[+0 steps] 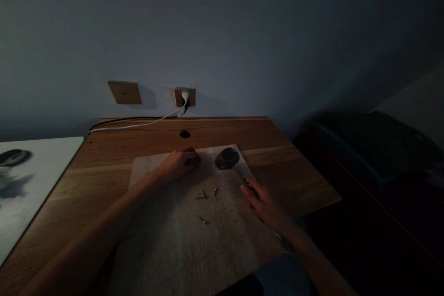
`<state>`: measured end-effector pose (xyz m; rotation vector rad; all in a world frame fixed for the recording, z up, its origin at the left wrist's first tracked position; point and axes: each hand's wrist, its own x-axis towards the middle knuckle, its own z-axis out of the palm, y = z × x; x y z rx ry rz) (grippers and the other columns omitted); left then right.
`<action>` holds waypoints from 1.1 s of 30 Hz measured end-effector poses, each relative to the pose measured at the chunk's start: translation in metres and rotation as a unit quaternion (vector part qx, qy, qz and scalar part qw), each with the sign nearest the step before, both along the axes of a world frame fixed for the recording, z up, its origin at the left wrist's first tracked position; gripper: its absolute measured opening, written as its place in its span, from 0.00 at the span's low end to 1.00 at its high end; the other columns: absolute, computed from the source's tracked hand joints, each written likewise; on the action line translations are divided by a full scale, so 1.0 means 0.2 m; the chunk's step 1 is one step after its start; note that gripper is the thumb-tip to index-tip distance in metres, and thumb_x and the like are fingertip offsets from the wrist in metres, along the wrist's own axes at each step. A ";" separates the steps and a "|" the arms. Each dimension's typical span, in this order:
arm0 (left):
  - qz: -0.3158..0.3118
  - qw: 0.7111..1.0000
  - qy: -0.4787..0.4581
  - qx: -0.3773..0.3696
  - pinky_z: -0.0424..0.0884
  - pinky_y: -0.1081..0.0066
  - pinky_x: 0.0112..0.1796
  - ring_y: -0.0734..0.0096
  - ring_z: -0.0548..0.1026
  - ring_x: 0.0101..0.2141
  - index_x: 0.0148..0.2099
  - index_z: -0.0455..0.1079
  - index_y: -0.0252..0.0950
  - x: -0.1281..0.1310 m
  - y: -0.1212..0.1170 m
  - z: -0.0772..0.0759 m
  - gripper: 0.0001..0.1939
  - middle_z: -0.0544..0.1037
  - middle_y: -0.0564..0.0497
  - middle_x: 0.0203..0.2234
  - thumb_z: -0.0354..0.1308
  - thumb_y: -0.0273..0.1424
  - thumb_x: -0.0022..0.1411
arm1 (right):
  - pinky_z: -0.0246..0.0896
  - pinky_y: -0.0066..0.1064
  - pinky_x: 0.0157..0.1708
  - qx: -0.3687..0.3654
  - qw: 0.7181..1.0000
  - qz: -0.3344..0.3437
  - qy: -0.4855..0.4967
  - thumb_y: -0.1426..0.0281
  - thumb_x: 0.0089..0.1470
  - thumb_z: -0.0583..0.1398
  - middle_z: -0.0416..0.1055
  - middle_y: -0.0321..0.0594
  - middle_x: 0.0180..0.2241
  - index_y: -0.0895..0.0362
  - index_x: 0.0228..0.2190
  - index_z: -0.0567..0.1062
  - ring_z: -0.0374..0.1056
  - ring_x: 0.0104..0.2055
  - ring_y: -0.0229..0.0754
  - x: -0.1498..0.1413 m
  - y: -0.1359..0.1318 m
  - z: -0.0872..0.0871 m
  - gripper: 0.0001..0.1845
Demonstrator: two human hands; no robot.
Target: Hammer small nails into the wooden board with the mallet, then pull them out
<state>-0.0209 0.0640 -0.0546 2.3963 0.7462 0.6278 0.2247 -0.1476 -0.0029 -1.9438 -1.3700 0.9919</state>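
Note:
My right hand (261, 201) is closed around the handle of a ladle (227, 158). Its dark, rounded head is over the far right corner of a worn, pale board (194, 249). Toward the board's far edge, my left hand (180, 163) rests with its fingers curled together; whatever may be between them is hidden. Several small metal screws lie on the board between my hands: crossed screws (202, 195), a separate screw (215, 192), and a nearer screw (203, 220).
The board lies on a wooden desk (291, 162) against a wall. A white cable (138, 126) runs from a wall socket (185, 97) along the desk's back. A white surface (52, 166) adjoins on the left. A dark hole (185, 134) is near the desk's back.

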 end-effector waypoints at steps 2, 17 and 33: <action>0.016 1.000 -0.002 -0.021 0.72 0.70 0.37 0.69 0.77 0.33 0.43 0.79 0.38 0.00 0.00 0.00 0.09 0.79 0.48 0.37 0.61 0.30 0.60 | 0.52 0.28 0.20 -0.004 1.000 0.001 -0.003 0.51 0.66 0.52 0.64 0.32 0.22 0.56 0.49 0.75 0.59 0.20 0.37 -0.01 0.01 0.00 0.25; 0.014 0.999 0.035 -0.026 0.70 0.69 0.39 0.66 0.77 0.37 0.40 0.78 0.38 -0.01 0.00 0.02 0.08 0.79 0.48 0.36 0.60 0.29 0.58 | 0.61 0.33 0.32 0.043 0.995 0.074 -0.042 0.55 0.68 0.53 0.71 0.37 0.26 0.54 0.44 0.76 0.71 0.31 0.43 -0.17 0.17 0.02 0.19; -0.085 0.990 0.112 -0.027 0.65 0.72 0.30 0.70 0.74 0.29 0.33 0.72 0.38 -0.01 -0.13 0.29 0.04 0.77 0.53 0.29 0.61 0.27 0.51 | 0.67 0.39 0.42 0.043 0.995 0.044 -0.074 0.53 0.66 0.55 0.80 0.47 0.40 0.55 0.49 0.78 0.76 0.46 0.53 -0.11 0.12 -0.01 0.23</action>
